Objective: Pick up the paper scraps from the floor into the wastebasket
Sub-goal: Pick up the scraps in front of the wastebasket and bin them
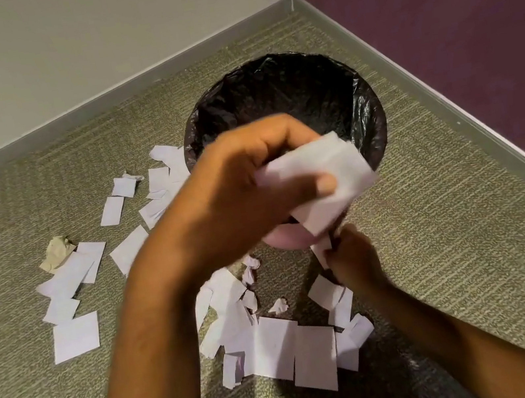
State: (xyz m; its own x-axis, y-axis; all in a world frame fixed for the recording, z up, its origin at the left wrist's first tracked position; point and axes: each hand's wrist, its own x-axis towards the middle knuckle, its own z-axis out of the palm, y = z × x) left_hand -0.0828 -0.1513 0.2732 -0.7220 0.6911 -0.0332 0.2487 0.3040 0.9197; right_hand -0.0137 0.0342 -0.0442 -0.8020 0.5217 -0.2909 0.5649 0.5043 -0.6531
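Your view looks down into a room corner: a pale wall (73, 50) on the left meets a purple wall (451, 28) on the right, with grey-green carpet (451, 236) running up to the baseboards. The wastebasket (371, 132), lined with a black plastic bag (271, 93), stands on the carpet near that far corner, mouth open toward you. Your left arm crosses the middle of the view; the left hand (246, 194) is closed on a bunch of white paper (324, 181), thumb pressed over the top sheet, held at the near rim of the wastebasket and partly over its mouth. Your right hand (354, 256) is lower, just below the near side of the wastebasket, fingers pinched shut on a small scrap (320, 251); motion blur hides the exact finger placement. Loose paper scraps lie on the carpet in two groups: one spread left of the wastebasket (76, 337), the other overlapping in a heap between your forearms (278, 345). One crumpled tan piece (56, 252) sits at the left edge of the left group, touching a white sheet.
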